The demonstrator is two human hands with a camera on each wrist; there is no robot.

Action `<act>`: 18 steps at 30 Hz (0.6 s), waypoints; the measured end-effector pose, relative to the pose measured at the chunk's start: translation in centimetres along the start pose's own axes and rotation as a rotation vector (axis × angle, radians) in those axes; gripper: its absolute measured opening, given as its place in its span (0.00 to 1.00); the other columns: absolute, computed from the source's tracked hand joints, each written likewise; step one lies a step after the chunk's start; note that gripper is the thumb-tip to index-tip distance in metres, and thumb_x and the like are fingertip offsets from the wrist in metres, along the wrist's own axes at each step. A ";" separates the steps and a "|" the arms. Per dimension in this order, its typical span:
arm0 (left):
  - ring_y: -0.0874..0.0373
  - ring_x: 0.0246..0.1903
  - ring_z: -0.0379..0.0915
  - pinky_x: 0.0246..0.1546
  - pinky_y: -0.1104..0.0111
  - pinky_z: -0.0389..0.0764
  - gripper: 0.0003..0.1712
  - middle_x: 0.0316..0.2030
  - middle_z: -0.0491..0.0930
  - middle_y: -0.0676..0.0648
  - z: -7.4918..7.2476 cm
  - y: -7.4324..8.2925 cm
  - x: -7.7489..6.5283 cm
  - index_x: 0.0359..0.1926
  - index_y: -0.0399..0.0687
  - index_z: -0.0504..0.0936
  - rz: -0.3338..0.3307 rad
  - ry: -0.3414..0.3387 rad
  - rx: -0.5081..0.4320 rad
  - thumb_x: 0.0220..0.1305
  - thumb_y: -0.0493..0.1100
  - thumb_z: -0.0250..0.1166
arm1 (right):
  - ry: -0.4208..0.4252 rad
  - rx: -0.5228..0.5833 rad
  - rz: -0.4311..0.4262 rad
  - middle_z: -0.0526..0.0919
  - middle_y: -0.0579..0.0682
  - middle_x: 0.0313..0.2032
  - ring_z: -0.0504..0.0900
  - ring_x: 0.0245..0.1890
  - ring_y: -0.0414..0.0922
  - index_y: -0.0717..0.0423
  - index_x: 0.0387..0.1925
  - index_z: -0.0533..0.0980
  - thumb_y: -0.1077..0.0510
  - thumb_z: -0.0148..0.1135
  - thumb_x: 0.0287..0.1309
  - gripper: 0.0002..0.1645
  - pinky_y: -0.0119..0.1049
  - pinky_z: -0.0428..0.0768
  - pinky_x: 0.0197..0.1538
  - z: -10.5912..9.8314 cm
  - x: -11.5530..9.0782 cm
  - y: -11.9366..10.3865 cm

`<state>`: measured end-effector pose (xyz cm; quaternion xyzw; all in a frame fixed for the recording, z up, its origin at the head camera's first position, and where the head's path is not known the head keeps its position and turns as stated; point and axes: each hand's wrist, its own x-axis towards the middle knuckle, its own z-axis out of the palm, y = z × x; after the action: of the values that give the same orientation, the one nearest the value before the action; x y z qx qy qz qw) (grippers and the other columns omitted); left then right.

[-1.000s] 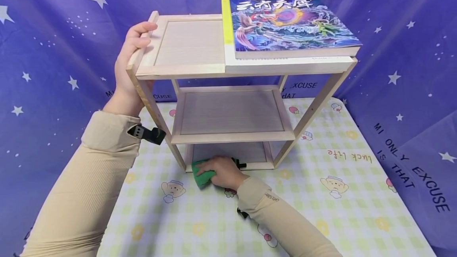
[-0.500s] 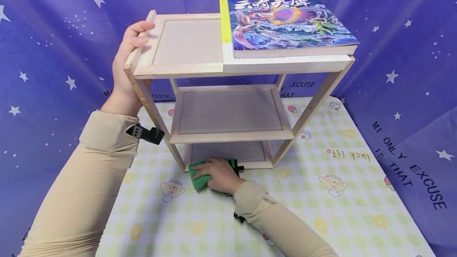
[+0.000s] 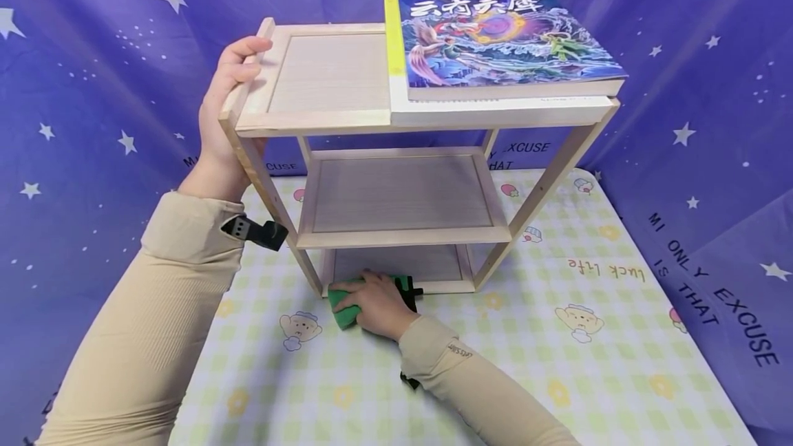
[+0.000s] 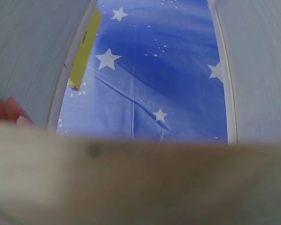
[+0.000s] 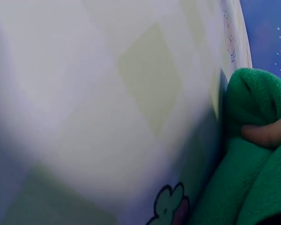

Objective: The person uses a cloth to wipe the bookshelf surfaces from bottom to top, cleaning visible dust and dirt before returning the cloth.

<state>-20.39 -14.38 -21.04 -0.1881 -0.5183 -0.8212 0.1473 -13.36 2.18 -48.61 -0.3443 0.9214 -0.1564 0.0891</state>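
Note:
A pale wooden three-tier shelf point(image 3: 328, 74) stands on the table. My left hand point(image 3: 224, 98) grips the left end rail of its top tier, fingers over the rail. In the left wrist view, fingertips point(image 4: 12, 110) show beside a blurred wooden post point(image 4: 145, 183). Low down, my right hand point(image 3: 382, 305) holds a green cloth point(image 3: 344, 310) against the front edge of the bottom tier point(image 3: 442, 288). The right wrist view shows the fuzzy cloth point(image 5: 224, 187) bunched, with the thumb point(image 5: 268, 133) pressed into it.
Two stacked books cover the right part of the top tier: a blue illustrated book point(image 3: 508, 40) over a white book with a yellow edge point(image 3: 394, 40). A checked tablecloth point(image 3: 495, 377) covers the table. Purple star-printed curtains point(image 3: 700, 129) hang behind and at both sides.
My right hand and the green cloth have shifted slightly to the left along the bottom tier's front edge. The left hand keeps its hold on the rail; the books have not moved.

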 end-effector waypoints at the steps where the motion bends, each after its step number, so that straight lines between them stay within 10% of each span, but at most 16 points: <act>1: 0.53 0.57 0.60 0.59 0.66 0.62 0.16 0.58 0.65 0.43 0.0 0.0 0.0 0.40 0.53 0.76 -0.003 -0.002 0.001 0.65 0.35 0.43 | 0.004 0.011 0.006 0.69 0.31 0.69 0.63 0.72 0.56 0.28 0.49 0.83 0.68 0.60 0.50 0.32 0.58 0.63 0.68 0.0 0.0 -0.1; 18: 0.53 0.56 0.60 0.58 0.67 0.62 0.16 0.58 0.65 0.44 0.2 0.4 0.0 0.39 0.51 0.76 -0.042 -0.001 -0.031 0.66 0.34 0.41 | 0.063 0.072 0.054 0.71 0.31 0.67 0.64 0.71 0.57 0.31 0.44 0.86 0.71 0.60 0.48 0.31 0.60 0.62 0.68 0.0 -0.9 0.1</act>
<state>-20.20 -14.39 -20.69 -0.1798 -0.5092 -0.8320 0.1268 -12.73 2.78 -48.62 -0.3108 0.9265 -0.1978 0.0767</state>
